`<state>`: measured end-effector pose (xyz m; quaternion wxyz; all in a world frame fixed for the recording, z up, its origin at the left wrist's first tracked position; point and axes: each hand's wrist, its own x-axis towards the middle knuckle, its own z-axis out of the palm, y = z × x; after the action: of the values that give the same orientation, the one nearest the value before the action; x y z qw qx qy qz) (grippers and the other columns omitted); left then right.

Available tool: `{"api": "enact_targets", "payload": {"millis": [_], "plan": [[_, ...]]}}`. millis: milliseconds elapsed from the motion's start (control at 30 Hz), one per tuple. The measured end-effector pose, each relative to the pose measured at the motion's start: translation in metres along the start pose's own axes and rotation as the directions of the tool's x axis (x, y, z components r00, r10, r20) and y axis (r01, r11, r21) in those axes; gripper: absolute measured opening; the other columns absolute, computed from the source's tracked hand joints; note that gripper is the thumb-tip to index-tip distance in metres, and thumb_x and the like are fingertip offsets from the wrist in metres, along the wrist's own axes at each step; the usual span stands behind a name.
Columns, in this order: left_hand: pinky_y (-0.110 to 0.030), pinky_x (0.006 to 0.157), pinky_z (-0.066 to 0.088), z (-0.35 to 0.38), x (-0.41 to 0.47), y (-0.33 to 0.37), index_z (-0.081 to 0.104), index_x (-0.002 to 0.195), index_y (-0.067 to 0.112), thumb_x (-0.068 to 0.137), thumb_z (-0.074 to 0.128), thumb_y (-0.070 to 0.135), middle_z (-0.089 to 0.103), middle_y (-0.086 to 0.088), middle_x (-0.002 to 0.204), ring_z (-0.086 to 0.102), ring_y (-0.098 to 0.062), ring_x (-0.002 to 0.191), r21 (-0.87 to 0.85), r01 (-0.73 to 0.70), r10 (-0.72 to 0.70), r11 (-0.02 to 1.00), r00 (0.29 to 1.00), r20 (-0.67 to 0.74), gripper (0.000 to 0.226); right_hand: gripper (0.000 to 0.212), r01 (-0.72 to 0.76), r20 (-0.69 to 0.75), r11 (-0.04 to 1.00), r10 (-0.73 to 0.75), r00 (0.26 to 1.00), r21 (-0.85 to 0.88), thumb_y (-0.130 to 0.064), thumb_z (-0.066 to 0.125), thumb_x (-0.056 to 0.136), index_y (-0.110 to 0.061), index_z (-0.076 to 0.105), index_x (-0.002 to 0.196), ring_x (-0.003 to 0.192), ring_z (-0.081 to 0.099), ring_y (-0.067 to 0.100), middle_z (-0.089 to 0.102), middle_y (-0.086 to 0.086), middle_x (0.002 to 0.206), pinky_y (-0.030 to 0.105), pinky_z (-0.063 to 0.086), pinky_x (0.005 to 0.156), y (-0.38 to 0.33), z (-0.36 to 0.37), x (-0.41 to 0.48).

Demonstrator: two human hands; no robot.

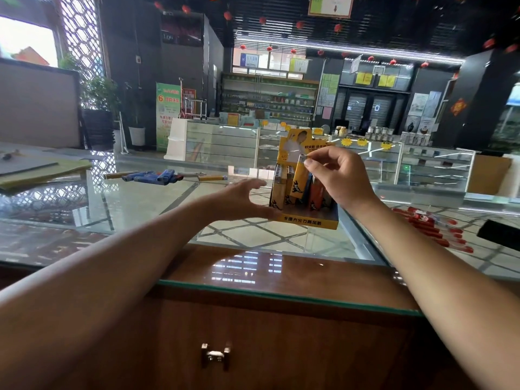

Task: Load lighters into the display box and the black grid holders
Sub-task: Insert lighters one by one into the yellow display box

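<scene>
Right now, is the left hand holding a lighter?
No, the left hand is open beside the display box; only the right hand pinches a yellow lighter.

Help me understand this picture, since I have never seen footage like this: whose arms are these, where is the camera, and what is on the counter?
There is no machine here. A person wears a camera on the head, so you look forward and down along their own two bare arms. They stand at a glass counter in a shop. On it stands a yellow display box with lighters upright inside. The right hand pinches a yellow lighter by its metal top, just above the box. The left hand is spread open at the box's left side, thumb at its lower corner. Farther back lie some blue lighters, and to the right a cluster of red lighters.
</scene>
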<state>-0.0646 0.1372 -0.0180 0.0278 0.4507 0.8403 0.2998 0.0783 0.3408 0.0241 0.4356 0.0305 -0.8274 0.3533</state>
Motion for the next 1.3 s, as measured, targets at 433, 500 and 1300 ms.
{"api": "enact_targets", "payload": {"millis": [433,500,1300], "plan": [[-0.041,0.096,0.045,0.007,-0.003,0.007,0.053,0.142,0.035,0.062,0.044,0.098,0.059,0.000,0.138,0.054,-0.021,0.120,0.222,0.013,-0.047,0.975,0.987,0.151,0.102,0.009,0.089,0.066,0.967,-0.076,0.995,-0.237,-0.025,0.076,0.091,-0.023,0.077,0.100,0.087,0.070,0.010,0.076,-0.007,0.096,0.029,0.060,0.076,0.009,0.012,-0.007],[-0.042,0.098,0.046,0.006,-0.003,0.008,0.053,0.142,0.035,0.067,0.045,0.095,0.058,-0.002,0.140,0.053,-0.021,0.119,0.228,0.013,-0.049,0.973,0.987,0.151,0.097,0.011,0.093,0.075,0.960,-0.076,0.994,-0.264,-0.025,0.076,0.091,-0.022,0.077,0.102,0.087,0.071,0.014,0.076,-0.005,0.097,0.033,0.062,0.075,0.010,0.014,-0.007],[-0.045,0.107,0.041,0.004,-0.009,0.017,0.051,0.146,0.032,0.067,0.045,0.085,0.048,-0.005,0.154,0.046,-0.026,0.136,0.223,0.042,-0.078,0.974,0.985,0.154,0.096,0.009,0.088,0.094,0.955,-0.063,0.994,-0.282,-0.021,0.074,0.092,-0.020,0.074,0.101,0.084,0.061,-0.005,0.071,-0.009,0.095,0.007,0.044,0.071,0.009,0.011,-0.006]]}}
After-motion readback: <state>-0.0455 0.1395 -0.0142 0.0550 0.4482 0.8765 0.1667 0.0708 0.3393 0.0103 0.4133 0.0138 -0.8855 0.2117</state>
